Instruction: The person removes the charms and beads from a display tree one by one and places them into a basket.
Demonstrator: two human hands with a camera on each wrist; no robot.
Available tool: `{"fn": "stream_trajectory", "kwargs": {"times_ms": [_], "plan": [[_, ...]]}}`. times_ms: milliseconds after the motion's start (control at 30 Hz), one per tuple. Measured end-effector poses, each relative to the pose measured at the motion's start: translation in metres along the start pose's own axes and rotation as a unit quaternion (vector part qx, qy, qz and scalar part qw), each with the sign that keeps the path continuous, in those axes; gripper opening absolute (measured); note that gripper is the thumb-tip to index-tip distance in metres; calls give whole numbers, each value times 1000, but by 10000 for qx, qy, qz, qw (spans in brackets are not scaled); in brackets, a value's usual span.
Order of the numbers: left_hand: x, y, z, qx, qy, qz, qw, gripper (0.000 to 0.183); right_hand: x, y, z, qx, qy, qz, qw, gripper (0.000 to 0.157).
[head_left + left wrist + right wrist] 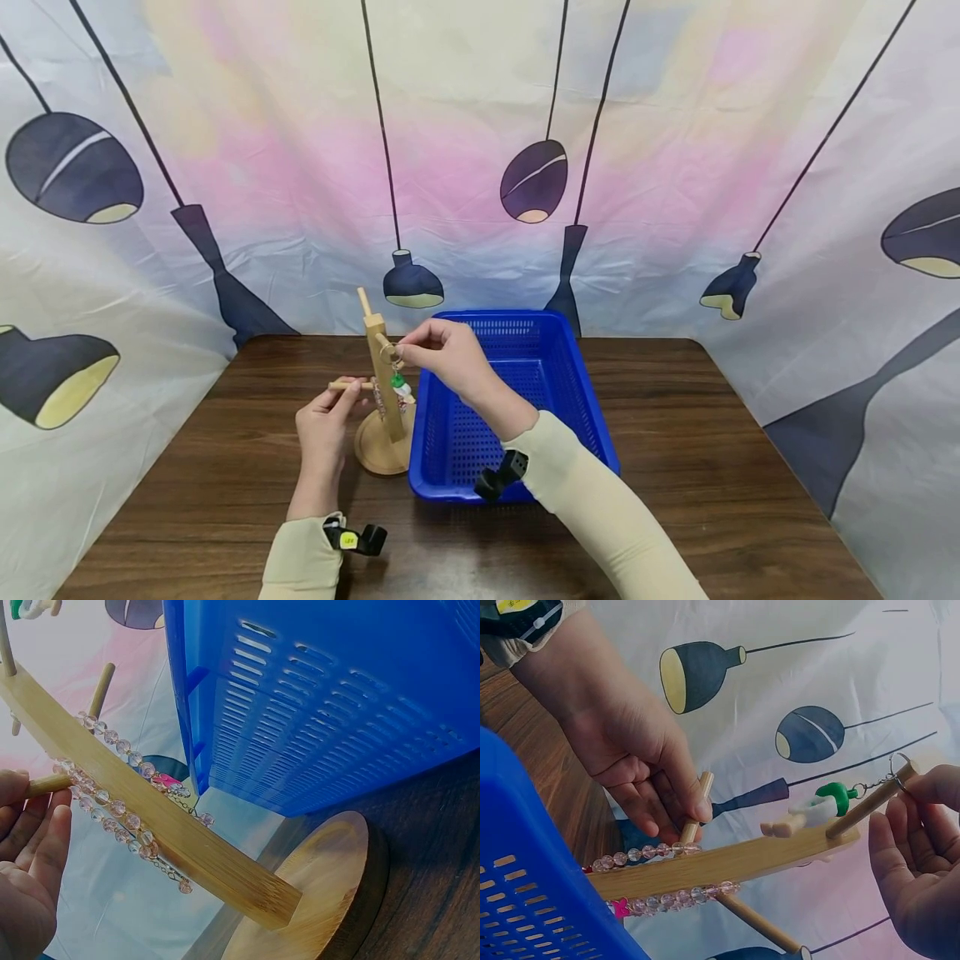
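Note:
A wooden peg stand with a round base stands upright on the table. My left hand pinches one of its side pegs between thumb and fingers. Beaded bracelets of pink and clear beads hang on pegs at both sides of the post. With thumb and forefinger my right hand holds the metal ring of a keychain, the ring around an upper peg. From its chain hangs a small green and white figure.
A blue plastic basket with slotted walls stands just right of the stand, under my right forearm. The brown wooden table extends to both sides. Behind it hangs a cloth backdrop printed with lamps.

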State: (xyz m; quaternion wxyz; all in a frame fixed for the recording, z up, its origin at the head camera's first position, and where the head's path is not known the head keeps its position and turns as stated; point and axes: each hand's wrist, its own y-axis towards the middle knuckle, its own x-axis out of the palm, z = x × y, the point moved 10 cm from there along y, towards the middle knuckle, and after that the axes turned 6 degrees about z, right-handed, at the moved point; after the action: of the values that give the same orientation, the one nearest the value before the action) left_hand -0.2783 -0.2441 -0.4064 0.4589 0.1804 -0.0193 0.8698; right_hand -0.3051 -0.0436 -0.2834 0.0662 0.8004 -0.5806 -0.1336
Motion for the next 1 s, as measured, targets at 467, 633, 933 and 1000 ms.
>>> {"fn": "stream_trajectory", "kwargs": {"times_ms": [467,633,933,1000], "plan": [[0,1,0,47,-91,2,9999,25,-1,-4,-4,-63,22,-70,10000,16],[0,0,0,55,-56,-36,10000,22,-3,-7,-9,-161,-67,-114,9998,15],[2,0,2,122,16,-92,9999,18,-13,-13,-10,-131,-145,-82,9998,13],[2,0,3,131,11,-96,9999,18,-16,-13,-8,-100,-205,-77,9997,13]]}}
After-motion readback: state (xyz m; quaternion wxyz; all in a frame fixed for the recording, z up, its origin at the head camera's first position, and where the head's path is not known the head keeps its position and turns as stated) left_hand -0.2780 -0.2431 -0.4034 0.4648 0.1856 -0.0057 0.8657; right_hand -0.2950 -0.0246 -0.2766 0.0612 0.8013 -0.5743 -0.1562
